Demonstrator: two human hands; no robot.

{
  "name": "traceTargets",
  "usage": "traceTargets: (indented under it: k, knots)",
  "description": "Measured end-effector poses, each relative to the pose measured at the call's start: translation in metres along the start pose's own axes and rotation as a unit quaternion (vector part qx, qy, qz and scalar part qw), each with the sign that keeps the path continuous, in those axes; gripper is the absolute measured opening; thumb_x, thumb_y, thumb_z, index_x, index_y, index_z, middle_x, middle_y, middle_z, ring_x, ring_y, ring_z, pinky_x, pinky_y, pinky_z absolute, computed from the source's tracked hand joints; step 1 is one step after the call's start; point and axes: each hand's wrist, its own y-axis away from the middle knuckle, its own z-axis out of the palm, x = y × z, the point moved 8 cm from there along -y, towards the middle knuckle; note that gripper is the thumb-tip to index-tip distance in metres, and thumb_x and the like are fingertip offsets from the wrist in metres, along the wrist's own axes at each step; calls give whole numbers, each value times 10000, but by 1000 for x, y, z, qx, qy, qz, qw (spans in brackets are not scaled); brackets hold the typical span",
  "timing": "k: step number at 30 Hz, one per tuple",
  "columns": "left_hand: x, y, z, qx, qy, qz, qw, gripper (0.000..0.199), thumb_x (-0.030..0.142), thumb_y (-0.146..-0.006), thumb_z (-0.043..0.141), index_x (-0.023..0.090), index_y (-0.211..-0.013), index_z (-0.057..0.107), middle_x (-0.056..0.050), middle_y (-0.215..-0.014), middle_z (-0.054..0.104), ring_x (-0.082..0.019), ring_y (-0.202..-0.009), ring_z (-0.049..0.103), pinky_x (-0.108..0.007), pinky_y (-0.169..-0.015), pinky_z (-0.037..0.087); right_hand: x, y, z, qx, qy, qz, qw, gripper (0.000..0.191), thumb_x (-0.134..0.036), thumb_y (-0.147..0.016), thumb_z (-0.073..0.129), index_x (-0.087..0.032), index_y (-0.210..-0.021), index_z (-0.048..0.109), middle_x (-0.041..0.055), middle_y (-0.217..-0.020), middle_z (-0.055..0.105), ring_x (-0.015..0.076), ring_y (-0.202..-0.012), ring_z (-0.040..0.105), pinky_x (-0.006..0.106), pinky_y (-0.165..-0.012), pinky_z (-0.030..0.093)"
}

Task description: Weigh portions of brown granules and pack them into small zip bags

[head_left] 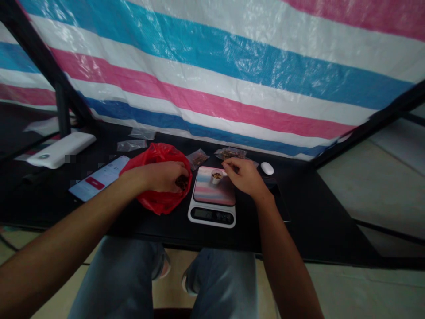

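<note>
My left hand (169,176) reaches into a crumpled red plastic bag (157,204), fingers curled down at some dark brown bits (182,182). Its fingertips are hidden there, so what they grip does not show. A small white cup (217,177) with brown bits inside stands on the striped top of a white kitchen scale (212,217). Just right of the cup, my right hand (244,174) has its thumb and fingers pinched together. Whatever lies between those fingertips is too small to make out. The scale's display is lit, but its figures are blurred.
Behind the scale lie clear bags of brown bits, one on the left (198,158) and more on the right (230,153). Flat clear bags (132,145), a phone (99,179) and a white device (63,149) are leftward. A white mouse (267,168) and dark phone (280,204) sit rightward.
</note>
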Motion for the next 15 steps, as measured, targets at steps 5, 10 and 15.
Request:
traceTargets:
  k: [5, 10, 15]
  knots:
    - [-4, -7, 8, -19, -9, 37, 999, 237, 122, -920, 591, 158, -1038, 794, -108, -1088, 789, -233, -973, 721, -299, -887, 517, 0, 0, 0, 1, 0, 0, 1000, 190, -203, -964, 577, -189, -896, 753, 52, -888, 789, 206, -806, 702, 302, -726, 453]
    - [-12, -6, 7, -6, -3, 42, 999, 218, 108, -923, 616, 171, -1026, 798, -80, -1042, 810, -203, -924, 732, -257, -842, 502, -1, 1, 0, 0, 4, -2, 1000, 191, -192, -962, 575, -186, -892, 753, 54, -894, 791, 205, -797, 702, 302, -720, 455]
    - [-9, -2, -6, 5, 4, 45, 999, 228, 67, -901, 638, 163, -1012, 812, -61, -1028, 822, -189, -916, 741, -238, -831, 488, -1, 0, 0, -2, 4, -3, 1000, 186, -171, -955, 582, -183, -900, 759, 57, -921, 801, 205, -817, 711, 297, -720, 457]
